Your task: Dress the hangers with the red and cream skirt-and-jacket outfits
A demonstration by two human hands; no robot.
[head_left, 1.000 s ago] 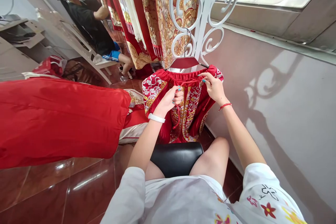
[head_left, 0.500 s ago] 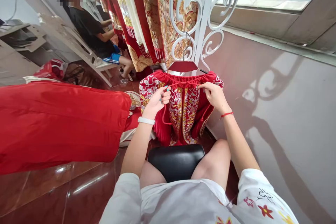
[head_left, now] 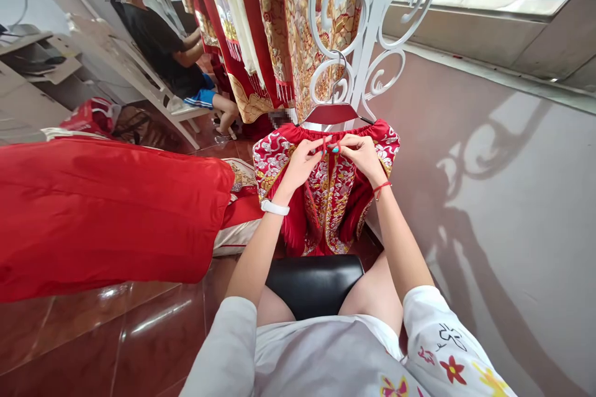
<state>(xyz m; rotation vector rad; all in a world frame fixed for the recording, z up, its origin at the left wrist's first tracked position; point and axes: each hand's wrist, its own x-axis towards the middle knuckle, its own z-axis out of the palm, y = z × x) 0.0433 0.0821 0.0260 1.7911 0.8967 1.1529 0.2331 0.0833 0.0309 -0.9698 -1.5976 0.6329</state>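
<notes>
Left hand (head_left: 303, 164) and right hand (head_left: 365, 156) pinch a red cord (head_left: 325, 144) at the gathered top of an embroidered garment (head_left: 329, 192) on a hanger (head_left: 331, 113); an uneven tug could unseat the garment

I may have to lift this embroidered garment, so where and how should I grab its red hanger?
Probably grip the red hanger by its wide middle, coming from the front. That part faces you, bare above the gathered waistband, whereas the metal hook is thin and appears close against the white stand.
</notes>
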